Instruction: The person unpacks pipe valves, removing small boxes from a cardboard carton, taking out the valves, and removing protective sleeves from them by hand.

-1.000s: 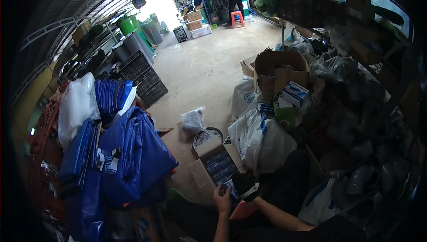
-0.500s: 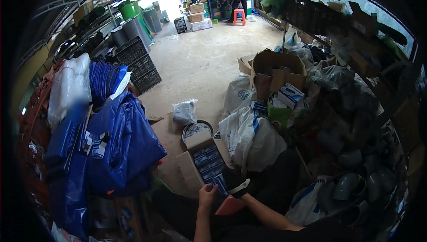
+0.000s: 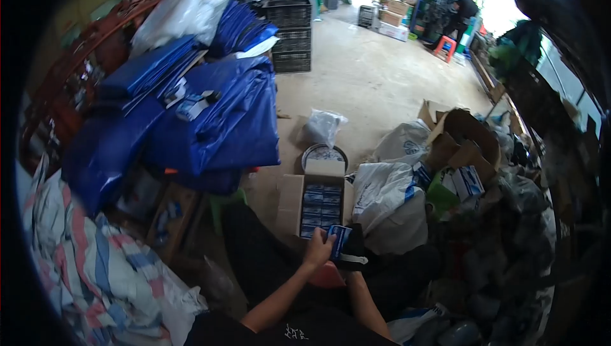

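Note:
A small blue-and-white box point(image 3: 340, 238) is held up in front of me, just over the near edge of an open carton point(image 3: 289, 206). My left hand point(image 3: 318, 248), bare, pinches its left side between thumb and fingers. On its right side is my right hand point(image 3: 354, 244), in a black glove with a pale wrist strap; its fingers close around the box, partly hidden behind it. Rows of similar blue boxes point(image 3: 321, 201) fill the carton, whose flaps are folded outward. Below my hands shows a red surface point(image 3: 328, 276).
Blue tarpaulins point(image 3: 223, 117) are piled on the left, with a few small boxes on top. White sacks point(image 3: 388, 187) and a torn cardboard box point(image 3: 471, 136) stand at right. Beyond the carton lies a plastic bag point(image 3: 323, 127). A person point(image 3: 459, 18) stands far back near a red stool point(image 3: 445, 49).
My view has swung, so the scene sits further right and the striped sheeting at left shows. The small box has come up from the carton's near end, its face now turned toward me.

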